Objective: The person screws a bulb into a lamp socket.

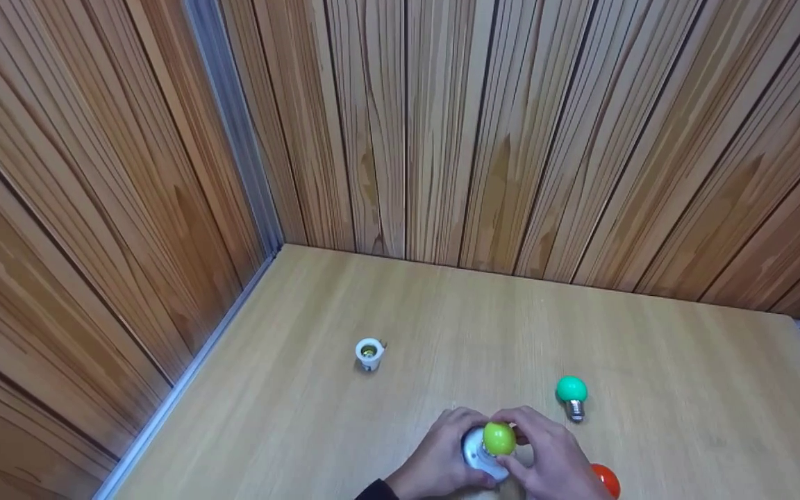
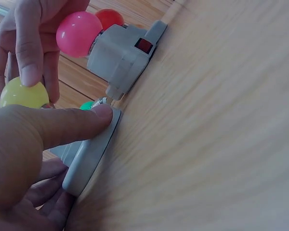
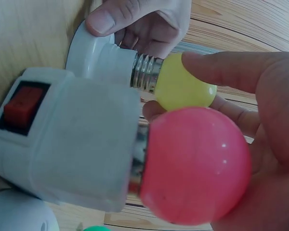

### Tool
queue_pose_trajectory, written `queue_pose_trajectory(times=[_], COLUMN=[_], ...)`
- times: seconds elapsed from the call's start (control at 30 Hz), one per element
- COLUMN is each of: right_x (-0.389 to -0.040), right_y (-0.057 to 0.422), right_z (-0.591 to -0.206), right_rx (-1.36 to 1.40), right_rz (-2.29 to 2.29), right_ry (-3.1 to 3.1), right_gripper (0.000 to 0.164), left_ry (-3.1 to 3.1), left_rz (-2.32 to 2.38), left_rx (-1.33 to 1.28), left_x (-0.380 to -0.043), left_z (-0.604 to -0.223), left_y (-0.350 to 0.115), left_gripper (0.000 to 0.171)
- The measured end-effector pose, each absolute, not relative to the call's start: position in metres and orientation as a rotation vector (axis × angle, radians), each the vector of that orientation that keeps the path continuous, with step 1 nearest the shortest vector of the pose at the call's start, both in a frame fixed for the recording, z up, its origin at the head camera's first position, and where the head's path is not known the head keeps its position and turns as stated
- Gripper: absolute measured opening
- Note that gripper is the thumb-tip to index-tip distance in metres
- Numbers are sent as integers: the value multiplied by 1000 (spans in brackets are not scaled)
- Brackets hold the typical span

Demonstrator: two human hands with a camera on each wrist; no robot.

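On the table (image 1: 469, 333), a socket (image 1: 369, 353) lies behind-left of the holder (image 1: 471, 451), a bulb (image 1: 572, 390) behind-right.

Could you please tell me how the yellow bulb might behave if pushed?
The yellow bulb may feel slippery, since it looks smooth and glossy. It would probably wobble if pushed sideways, as metal thread shows outside the white holder. Loose on the table, its round shape could make it roll.

In the head view the right grip (image 1: 551, 453) hides part of the red bulb (image 1: 607, 479), while the right-wrist view's bottom edge crops the green bulb (image 3: 97, 228) and an unidentifiable rounded white thing (image 3: 19, 214).
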State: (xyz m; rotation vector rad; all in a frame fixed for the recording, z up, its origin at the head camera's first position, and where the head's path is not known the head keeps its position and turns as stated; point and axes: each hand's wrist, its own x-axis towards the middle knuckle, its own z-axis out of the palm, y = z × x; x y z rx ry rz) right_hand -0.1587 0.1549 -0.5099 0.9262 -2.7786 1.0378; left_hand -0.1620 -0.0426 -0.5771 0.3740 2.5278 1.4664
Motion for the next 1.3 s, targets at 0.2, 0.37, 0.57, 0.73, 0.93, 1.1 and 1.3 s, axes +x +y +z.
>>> queue_pose_trajectory(times=[0.2, 0.37, 0.57, 0.73, 0.93, 1.1, 1.3], right_x=[-161, -160, -154, -150, -148, -148, -145], right_y=[154, 152, 147, 146, 143, 141, 140], right_z=[-505, -503, -500, -499, -497, -494, -495], right_rx=[914, 900, 891, 906, 906, 894, 913], right_rz=[1004, 898, 712, 567, 462, 451, 417], right_ry=[-2888, -2954, -2982, -2919, -2908, -2964, -2936], right_gripper=[46, 47, 48, 47, 45, 45, 46], left_ry=[2530, 2476, 2409, 2421, 2470, 2502, 2485], left_rz=[1455, 1468, 1460, 1436, 1424, 1405, 1371], left_rx=[375, 312, 223, 259, 321, 364, 324], left_x=[-163, -162, -160, -158, -154, -152, -152], left_z=[-575, -575, -573, -571, -572, -572, -572], left_y=[-42, -42, -41, -42, -44, -47, -48], left_gripper=[59, 56, 54, 55, 54, 54, 54])
